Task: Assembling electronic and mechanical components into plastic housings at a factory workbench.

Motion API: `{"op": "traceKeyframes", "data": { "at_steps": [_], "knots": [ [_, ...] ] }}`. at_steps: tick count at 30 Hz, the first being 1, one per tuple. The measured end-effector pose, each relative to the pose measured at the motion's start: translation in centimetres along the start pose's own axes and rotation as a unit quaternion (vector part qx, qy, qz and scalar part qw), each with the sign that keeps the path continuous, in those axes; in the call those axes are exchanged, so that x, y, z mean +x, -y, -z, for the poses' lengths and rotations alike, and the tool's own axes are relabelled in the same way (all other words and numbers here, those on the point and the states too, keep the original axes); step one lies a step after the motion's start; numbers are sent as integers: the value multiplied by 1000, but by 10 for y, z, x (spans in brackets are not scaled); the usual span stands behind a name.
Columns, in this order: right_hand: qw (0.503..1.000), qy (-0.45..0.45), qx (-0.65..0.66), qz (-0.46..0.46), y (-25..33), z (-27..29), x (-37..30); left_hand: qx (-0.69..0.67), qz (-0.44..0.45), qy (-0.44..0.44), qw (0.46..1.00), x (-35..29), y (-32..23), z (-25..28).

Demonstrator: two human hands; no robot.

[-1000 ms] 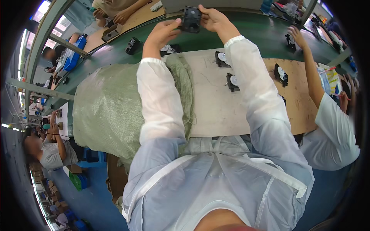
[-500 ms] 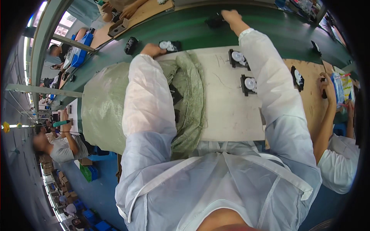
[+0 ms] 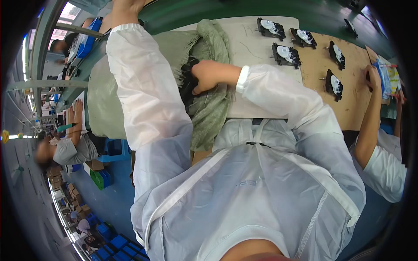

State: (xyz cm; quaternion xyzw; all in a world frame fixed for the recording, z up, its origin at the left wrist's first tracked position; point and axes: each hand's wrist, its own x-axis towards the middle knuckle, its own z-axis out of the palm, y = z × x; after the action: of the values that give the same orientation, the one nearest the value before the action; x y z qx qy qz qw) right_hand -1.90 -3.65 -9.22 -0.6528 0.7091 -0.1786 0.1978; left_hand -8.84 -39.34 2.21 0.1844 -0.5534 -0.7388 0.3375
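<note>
My right hand [image 3: 208, 75] reaches into the mouth of the green woven sack [image 3: 102, 100], fingers curled around dark parts [image 3: 188, 87] just under them — grip partly hidden; my left hand [image 3: 124, 6] stretches past the sack to the upper edge, fingers out of sight; black assemblies with white gears [image 3: 285, 53] lie well right of my right fingers.
</note>
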Motion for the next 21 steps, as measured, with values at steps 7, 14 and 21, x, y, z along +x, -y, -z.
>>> {"op": "traceKeyframes", "data": {
  "at_steps": [7, 14, 21],
  "knots": [
    [954, 4, 260, -148, -15, 11, -11, -101, -138, -69, 983, -125, -49, -83],
    [817, -118, 517, -226, -32, 48, -66, -203, -214, -40, 955, -166, -29, -120],
    [671, -178, 679, -239, -54, 31, -93, -449, -148, 19, 881, -189, -12, -161]
  ]
}}
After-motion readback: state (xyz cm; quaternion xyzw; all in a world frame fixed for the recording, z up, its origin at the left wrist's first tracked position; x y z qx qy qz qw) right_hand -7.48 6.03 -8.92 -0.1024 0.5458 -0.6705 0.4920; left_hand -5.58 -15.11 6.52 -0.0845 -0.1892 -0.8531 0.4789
